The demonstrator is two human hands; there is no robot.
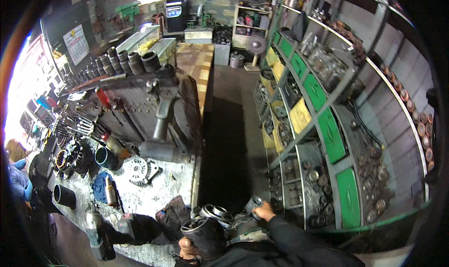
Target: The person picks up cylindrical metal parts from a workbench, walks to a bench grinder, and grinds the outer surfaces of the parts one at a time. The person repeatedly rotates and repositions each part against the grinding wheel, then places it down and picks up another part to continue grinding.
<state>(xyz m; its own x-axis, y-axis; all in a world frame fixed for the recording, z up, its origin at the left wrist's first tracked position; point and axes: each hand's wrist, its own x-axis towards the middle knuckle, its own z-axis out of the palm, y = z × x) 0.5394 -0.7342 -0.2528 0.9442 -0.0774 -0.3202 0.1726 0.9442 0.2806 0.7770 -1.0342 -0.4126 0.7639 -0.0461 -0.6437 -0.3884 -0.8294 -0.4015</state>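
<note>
At the near edge of the bench, my left hand (187, 249) is closed on a dark metal cylinder (208, 239), its round open end facing up. My right hand (265, 212) is stretched out to the right, fingers closed on a small grey metal part (255, 203); its exact kind is unclear. Between the hands, just beyond the cylinder, sits a round metal housing (218, 214). Camouflage fabric (251, 228) shows below it. Left of the cylinder lie a dark rag (174, 216) and a cordless impact wrench (99, 236).
The bench (180, 185) carries an alternator housing (139, 171), a blue cloth (99, 186), dark cylinders (64, 196) and wrenches (82, 127). Sockets line a rack (135, 61) behind. Shelving with green drawers (331, 135) runs along the right. Part of a person in blue (18, 180) is at far left.
</note>
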